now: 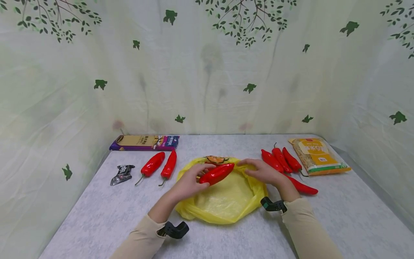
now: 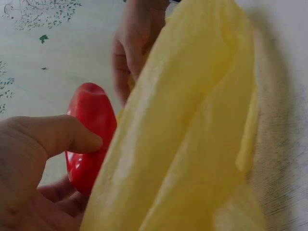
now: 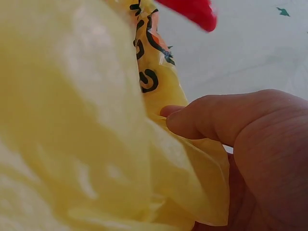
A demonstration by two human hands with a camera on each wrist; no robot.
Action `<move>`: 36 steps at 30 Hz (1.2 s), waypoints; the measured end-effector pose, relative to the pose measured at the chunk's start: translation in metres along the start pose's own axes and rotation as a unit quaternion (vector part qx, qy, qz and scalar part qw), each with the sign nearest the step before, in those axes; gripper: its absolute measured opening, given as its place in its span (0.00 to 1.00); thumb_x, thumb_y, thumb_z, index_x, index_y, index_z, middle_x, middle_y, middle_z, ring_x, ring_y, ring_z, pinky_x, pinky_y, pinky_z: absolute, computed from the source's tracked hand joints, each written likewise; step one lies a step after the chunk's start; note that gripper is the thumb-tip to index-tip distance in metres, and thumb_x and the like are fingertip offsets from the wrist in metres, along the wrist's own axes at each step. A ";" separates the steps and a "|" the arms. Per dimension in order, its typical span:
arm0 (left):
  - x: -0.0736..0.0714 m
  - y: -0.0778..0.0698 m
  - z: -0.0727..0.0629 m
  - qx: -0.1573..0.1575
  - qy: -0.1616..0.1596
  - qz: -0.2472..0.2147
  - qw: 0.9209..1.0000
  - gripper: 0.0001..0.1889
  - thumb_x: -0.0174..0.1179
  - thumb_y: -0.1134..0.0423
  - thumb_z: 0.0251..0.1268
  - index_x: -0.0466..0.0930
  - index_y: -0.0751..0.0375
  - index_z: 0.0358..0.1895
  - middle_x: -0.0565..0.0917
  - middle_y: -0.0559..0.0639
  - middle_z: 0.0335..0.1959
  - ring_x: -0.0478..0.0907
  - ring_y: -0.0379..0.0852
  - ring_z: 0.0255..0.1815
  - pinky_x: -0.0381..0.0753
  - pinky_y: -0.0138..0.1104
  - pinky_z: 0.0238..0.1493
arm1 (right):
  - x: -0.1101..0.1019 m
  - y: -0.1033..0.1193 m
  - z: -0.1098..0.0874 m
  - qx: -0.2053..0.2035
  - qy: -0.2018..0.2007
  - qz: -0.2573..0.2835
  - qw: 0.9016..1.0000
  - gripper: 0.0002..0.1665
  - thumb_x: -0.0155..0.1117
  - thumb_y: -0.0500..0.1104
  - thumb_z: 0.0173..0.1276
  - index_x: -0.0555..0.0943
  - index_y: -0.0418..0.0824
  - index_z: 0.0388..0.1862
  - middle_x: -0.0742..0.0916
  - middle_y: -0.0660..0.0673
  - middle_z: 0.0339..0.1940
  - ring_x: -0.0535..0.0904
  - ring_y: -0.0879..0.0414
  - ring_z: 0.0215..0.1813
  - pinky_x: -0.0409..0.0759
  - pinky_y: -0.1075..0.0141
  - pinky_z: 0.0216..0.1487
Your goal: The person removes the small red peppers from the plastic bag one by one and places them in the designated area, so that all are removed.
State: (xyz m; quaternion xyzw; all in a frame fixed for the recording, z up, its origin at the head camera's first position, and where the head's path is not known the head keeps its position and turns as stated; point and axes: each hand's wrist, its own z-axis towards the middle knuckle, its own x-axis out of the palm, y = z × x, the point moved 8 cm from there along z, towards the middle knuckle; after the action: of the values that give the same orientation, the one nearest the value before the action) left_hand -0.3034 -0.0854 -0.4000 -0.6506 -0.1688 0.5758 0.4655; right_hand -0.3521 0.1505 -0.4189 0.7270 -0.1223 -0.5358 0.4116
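Note:
My left hand [image 1: 189,182] grips a large red chili pepper [image 1: 218,173] over the mouth of a yellow plastic bag [image 1: 223,215]. In the left wrist view the thumb presses on the pepper's [image 2: 89,115] near side, with fingers beneath it; the bag's wall covers part of it. The bag stands with its mouth spread and a printed picture on its far side. My right hand [image 1: 266,173] pinches the bag's right rim. Seen from the right wrist, the thumb lies over the yellow film [image 3: 202,183], and the other fingers are mostly hidden behind it.
Two red peppers [image 1: 152,164] lie left of the bag, beside a small black packet [image 1: 122,175]. A purple and tan package [image 1: 145,142] lies at the back left. Several more peppers [image 1: 271,160] are right of the bag, near an orange-labelled grain bag [image 1: 318,156].

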 end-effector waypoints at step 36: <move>-0.088 -0.006 -0.014 -0.042 -0.160 -0.178 0.970 0.36 0.70 0.58 0.61 0.65 0.48 0.71 0.75 0.51 0.66 0.75 0.52 0.65 0.82 0.45 0.60 | 0.002 0.003 -0.001 -0.005 0.004 -0.002 1.000 0.21 0.56 0.39 0.75 0.78 0.47 0.65 0.78 0.42 0.70 0.69 0.41 0.72 0.69 0.41 0.73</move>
State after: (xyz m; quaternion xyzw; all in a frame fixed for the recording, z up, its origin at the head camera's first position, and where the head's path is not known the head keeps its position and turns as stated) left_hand -0.3133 -0.1542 -0.3443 -0.5284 -0.3786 0.5726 0.4996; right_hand -0.3494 0.1477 -0.4180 0.7275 -0.1162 -0.5341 0.4147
